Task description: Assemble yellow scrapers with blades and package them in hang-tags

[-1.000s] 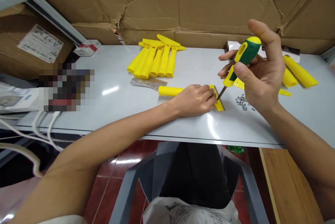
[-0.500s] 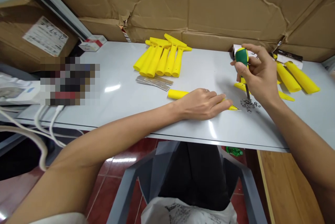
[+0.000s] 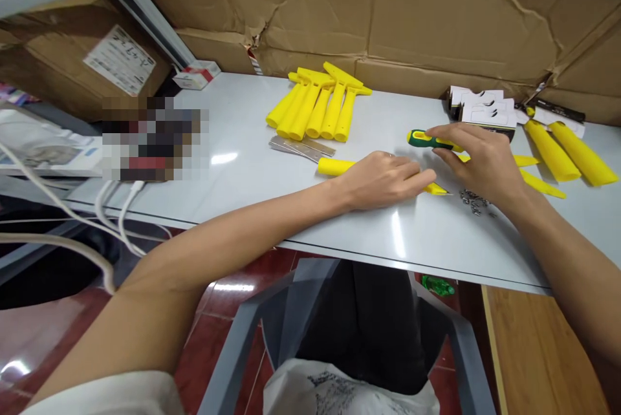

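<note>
My left hand (image 3: 391, 180) is closed over a yellow scraper handle (image 3: 334, 167) lying on the table; the handle's round end shows at the left and a pointed tip past my fingers. My right hand (image 3: 478, 159) holds a green and yellow screwdriver (image 3: 427, 139), its handle lying nearly level above the table. Small screws (image 3: 476, 200) are scattered below my right hand. Several yellow T-shaped scraper handles (image 3: 317, 105) lie grouped at the back, with flat metal blades (image 3: 303, 148) in front of them.
White and black boxes (image 3: 488, 111) stand at the back right, beside two yellow handles (image 3: 553, 153). A cardboard sheet (image 3: 436, 21) lines the back of the table (image 3: 233, 182). At the left are a carton (image 3: 63, 59), a small red and white box (image 3: 196, 74) and white cables (image 3: 121, 214).
The screwdriver has gone from upright, tip at the screws, to nearly level in my right hand. My left hand stays on the handle. The whole view has shifted slightly.
</note>
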Demonstrator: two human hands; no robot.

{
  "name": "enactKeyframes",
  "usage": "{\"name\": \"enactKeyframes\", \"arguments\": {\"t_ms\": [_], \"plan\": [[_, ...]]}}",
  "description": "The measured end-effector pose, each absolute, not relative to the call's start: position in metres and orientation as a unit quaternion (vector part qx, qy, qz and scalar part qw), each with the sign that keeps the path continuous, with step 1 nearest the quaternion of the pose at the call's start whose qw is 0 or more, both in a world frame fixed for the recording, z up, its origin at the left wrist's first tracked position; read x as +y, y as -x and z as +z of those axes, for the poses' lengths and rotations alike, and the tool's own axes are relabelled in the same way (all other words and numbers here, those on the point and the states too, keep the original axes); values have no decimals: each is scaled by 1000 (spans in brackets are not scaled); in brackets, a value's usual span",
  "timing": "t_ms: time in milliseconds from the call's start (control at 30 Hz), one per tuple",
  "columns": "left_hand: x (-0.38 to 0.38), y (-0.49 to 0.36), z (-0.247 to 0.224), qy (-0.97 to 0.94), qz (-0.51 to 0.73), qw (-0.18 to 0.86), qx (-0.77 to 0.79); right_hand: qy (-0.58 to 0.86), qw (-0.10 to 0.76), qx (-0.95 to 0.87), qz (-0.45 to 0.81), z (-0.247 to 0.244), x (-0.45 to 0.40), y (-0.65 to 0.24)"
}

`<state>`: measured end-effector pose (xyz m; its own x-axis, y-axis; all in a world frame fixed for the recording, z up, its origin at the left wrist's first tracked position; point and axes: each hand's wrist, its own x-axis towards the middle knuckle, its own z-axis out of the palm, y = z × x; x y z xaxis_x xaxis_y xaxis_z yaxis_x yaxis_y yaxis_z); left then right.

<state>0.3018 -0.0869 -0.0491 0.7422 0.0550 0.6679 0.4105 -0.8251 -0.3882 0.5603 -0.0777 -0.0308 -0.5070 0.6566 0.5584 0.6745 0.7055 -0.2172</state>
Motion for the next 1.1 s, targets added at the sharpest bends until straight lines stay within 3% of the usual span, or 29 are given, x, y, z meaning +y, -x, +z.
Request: {"name": "enactKeyframes", "arguments": {"t_ms": [333,567,867,1100], "plan": [[-78,-296,-48,919,-279,253,-120,381,195,-900,-80,-31,-72,-560],[-77,-292,-43,887,-378,248,-96,384,193,-902,-45,-36,-69,-561],[-73,-292,-40,839,-484,-24,-249,336,328,-876,115,-10,-89,-548],[-75,-292,-35,843,-467,-63,-260,347,386,-844,135,-15,-96,-537]]}}
